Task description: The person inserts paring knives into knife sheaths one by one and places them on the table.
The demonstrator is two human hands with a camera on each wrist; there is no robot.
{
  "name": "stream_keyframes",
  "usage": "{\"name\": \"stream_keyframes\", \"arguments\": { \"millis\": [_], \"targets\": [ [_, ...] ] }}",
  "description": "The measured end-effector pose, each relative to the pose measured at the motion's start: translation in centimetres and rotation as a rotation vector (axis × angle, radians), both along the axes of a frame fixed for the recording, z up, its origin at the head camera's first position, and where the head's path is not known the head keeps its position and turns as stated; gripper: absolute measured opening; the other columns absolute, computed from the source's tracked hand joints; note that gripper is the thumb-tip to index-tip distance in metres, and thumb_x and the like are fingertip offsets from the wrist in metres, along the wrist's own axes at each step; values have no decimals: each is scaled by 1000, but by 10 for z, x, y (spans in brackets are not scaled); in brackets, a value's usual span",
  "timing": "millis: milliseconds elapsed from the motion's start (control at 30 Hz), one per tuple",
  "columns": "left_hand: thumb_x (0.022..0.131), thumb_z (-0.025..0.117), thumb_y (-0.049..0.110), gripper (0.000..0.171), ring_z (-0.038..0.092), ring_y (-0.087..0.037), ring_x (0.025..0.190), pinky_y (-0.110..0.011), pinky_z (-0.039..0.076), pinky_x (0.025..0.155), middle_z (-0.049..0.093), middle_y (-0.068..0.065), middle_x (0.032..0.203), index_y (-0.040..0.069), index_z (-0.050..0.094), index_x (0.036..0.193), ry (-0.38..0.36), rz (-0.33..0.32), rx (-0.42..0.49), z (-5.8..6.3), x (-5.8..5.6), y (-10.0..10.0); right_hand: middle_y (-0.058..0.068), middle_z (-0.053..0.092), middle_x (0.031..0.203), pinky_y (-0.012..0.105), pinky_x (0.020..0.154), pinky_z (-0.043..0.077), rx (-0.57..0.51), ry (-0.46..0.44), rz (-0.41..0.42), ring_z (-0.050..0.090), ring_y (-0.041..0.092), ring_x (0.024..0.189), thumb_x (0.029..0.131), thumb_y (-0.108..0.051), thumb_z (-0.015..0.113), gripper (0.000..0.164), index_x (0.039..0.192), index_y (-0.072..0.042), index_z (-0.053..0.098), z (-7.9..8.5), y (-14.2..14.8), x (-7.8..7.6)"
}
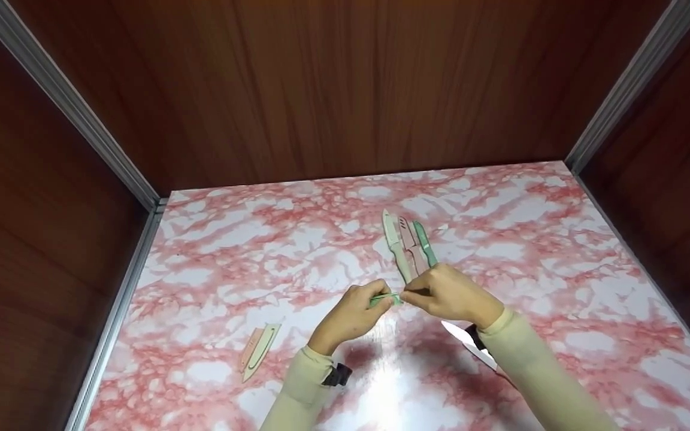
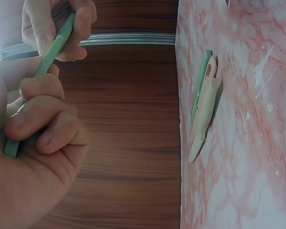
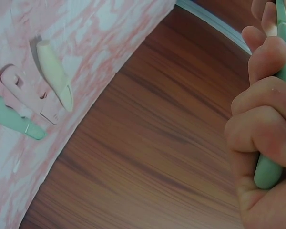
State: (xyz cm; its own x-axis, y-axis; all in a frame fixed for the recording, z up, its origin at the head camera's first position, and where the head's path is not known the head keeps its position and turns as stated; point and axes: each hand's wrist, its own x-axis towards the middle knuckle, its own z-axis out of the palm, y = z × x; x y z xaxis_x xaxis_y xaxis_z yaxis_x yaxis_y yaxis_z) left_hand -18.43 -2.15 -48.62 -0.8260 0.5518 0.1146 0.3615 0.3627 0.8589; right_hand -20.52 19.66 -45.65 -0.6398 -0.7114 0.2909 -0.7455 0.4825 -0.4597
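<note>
Both hands meet over the near middle of the table on a slim green knife (image 3: 268,171). My right hand (image 1: 450,294) wraps its fingers round the handle, whose rounded end shows at the palm. My left hand (image 1: 354,311) grips the other end, a green sheath (image 2: 11,148), with curled fingers. Fingers hide most of the blade part, so how far it sits inside the sheath is not visible. Just beyond the hands lie a cream knife (image 1: 401,260), a pink knife (image 1: 408,236) and another green knife (image 1: 424,239), side by side.
On the left of the table lie a pink sheath (image 1: 251,346) and a cream sheath (image 1: 262,352), touching. A bare white blade (image 1: 468,341) lies partly beneath the right forearm. Brown wood-grain panels (image 1: 321,90) with metal edge strips enclose the back and sides.
</note>
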Motion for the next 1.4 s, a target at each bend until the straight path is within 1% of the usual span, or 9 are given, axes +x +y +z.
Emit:
{"name": "stream_keyframes", "arguments": {
  "millis": [333,500,700,800,967,1133,1167,1200,1400],
  "targets": [
    [100,48,26,19,29,-5,51,-22,30,53,35,8,62,15,52,85,17,-1,-15,0,-2,2,-16,36,53,16,43,23,2,24,-13,27,-5,46,92,-26,63,32,60,-22,56,1,0,0],
    [100,49,27,18,31,-6,52,-23,31,54,36,8,63,16,53,86,-11,3,-21,-1,-1,1,-16,39,54,16,43,25,9,4,-3,29,-5,47,92,-27,62,29,64,-22,60,-1,0,-1],
    [99,49,31,19,32,-7,53,-24,32,56,39,7,64,16,57,91,-45,-7,-26,-5,1,-4,-13,50,60,18,46,34,21,-23,14,36,-3,49,92,-29,62,25,72,-15,68,-9,0,-5],
    [99,49,31,21,31,-7,52,-24,32,55,39,6,63,15,58,90,-46,-9,-34,-7,1,-9,-11,54,62,20,47,37,30,-43,-2,39,-1,49,92,-30,63,24,76,-13,70,-12,4,-8],
    [100,48,28,23,29,-6,50,-23,30,53,35,6,61,12,55,85,-21,3,-43,-10,-1,-25,-12,57,64,21,48,40,33,-87,-59,39,-2,48,92,-30,63,23,79,-13,71,-12,15,-14],
    [100,49,21,18,34,-5,54,-23,33,56,41,8,63,16,59,86,10,62,-83,-9,-5,-51,-12,56,63,22,50,39,10,-136,-141,37,-1,47,94,-28,61,22,81,-13,71,-12,30,-24],
    [99,49,21,17,34,-5,55,-24,34,56,41,8,63,17,60,87,11,75,-93,-9,-6,-57,-12,55,61,22,49,37,5,-142,-166,36,0,47,94,-27,61,22,81,-12,71,-12,32,-26],
    [99,49,21,17,34,-5,55,-25,38,62,41,8,63,17,60,87,14,89,-112,-9,-7,-63,-12,54,61,23,48,36,0,-146,-188,35,0,46,93,-27,61,22,81,-12,71,-13,35,-28],
    [99,50,22,15,38,-6,57,-29,41,64,44,8,66,17,59,89,22,148,-214,-11,-4,-97,-10,49,56,25,47,31,40,-171,-302,32,3,46,93,-27,61,22,77,-14,66,-20,47,-41]
  ]
}}
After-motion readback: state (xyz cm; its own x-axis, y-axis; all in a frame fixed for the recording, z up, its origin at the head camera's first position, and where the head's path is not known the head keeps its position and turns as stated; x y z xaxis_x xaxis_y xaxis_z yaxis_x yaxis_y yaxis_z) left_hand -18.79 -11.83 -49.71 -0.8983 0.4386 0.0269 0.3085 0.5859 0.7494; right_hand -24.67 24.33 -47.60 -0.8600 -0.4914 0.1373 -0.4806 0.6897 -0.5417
